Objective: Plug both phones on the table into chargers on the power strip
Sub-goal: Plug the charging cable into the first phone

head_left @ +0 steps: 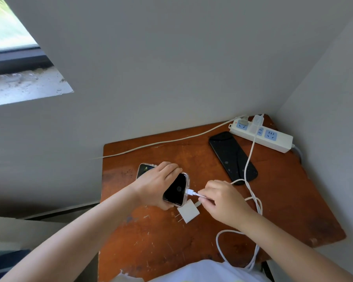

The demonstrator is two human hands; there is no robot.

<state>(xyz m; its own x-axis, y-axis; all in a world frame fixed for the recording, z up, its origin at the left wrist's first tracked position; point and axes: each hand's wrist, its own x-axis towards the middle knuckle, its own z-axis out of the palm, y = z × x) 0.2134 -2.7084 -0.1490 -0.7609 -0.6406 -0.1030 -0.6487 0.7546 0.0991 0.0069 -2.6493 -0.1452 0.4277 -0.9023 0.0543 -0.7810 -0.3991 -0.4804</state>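
Observation:
A phone in a clear case (pixel 176 189) lies near the middle of the brown table (pixel 283 200), its screen lit with a fingerprint icon. My left hand (pixel 157 184) grips it from above. My right hand (pixel 222 200) pinches the white cable plug (pixel 192 192), which sits in the phone's end port. This cable (pixel 250 159) runs up to a white charger (pixel 256 122) plugged into the power strip (pixel 263 135) at the back right. A second black phone (pixel 232 156) lies dark beside the strip, no cable in it. A loose white charger (pixel 189 213) lies unplugged below the first phone.
Walls close in the table at the back and right. A second white cable (pixel 235 251) from the loose charger loops over the table's front edge. The strip's own cord (pixel 161 142) trails off to the left. A window is at the upper left.

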